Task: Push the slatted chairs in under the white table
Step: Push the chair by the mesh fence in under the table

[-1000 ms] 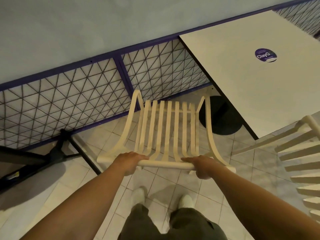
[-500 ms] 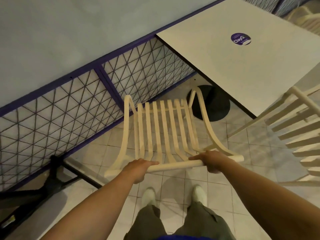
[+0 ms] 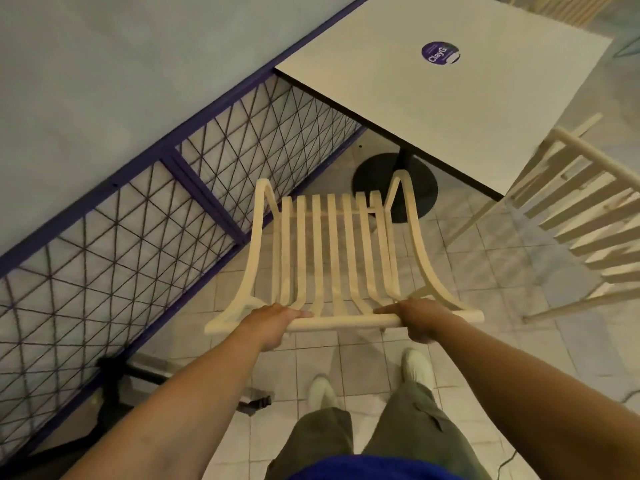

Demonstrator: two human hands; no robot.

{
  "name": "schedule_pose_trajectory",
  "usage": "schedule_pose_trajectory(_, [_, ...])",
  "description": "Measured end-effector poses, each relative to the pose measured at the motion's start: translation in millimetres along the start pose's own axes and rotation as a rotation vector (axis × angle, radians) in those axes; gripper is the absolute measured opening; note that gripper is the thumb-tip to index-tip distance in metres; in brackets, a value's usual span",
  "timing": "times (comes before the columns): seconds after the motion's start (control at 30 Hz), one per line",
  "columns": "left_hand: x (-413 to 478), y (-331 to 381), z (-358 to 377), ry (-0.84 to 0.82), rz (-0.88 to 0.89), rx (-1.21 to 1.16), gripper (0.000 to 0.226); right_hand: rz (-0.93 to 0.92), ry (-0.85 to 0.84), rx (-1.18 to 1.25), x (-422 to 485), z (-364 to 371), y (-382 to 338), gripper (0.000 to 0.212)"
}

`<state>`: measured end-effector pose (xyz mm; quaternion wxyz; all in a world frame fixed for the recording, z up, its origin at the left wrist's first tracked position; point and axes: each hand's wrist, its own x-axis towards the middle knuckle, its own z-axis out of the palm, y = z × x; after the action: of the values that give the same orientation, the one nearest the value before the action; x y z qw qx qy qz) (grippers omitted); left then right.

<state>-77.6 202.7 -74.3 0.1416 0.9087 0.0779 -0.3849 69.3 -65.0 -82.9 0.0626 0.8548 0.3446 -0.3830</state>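
Cream chairs: two slatted ones in plain sight, the near chair straight ahead of the person and the second chair at the right. Pale slats beyond the table's far corner may belong to a third, but they are too cut off to tell.
White table: one, square, dark-edged, carrying one round purple sticker and standing on one black round base.
Hands: two, both on the top rail of the near chair.
Left hand: clasps the rail left of its middle, fingers curled over the far side.
Right hand: clasps the same rail right of its middle, fingers wrapped round it.
Shoes: two, white, on the tiles just behind the rail.
Chair against hands: the backrest is nearest the person and the seat slats run away from the hands toward the table. The seat's front end stops short of the table's near edge and, in this view, overlaps the black base. Its legs are hidden.
Left edge: a purple-framed mesh fence runs just beside the chair's left side, with a black stand at its foot.
Right edge: the second chair stands apart from the near one, its slats beside the table's near right corner.
Open room: bare tiled floor lies between the two chairs and reaches in under the table around the base.
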Motion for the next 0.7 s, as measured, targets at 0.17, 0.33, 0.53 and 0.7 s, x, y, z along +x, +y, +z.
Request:
schedule_pose_trajectory(0.17, [4.4,-10.5,-13.5,0.003,0.029,0.050,0.081,0.023,0.026,-0.002,-0.4,7.5,-10.3,0.076])
schedule_pose_trajectory(0.33, [7.4,-11.4,-21.3,0.031,0.014,0.123,0.075,0.026,0.018,0.010,1.2,9.2,-8.8,0.076])
schedule_pose_trajectory(0.53, [7.6,-10.3,-18.3,-0.023,-0.041,0.059,0.071,-0.049,-0.098,0.132,5.3,-2.0,1.8,0.076])
schedule_pose_trajectory(0.7, [6.3,-8.9,-14.7,0.028,-0.063,0.053,0.073,-0.038,-0.095,0.123,2.3,2.1,10.7,0.080])
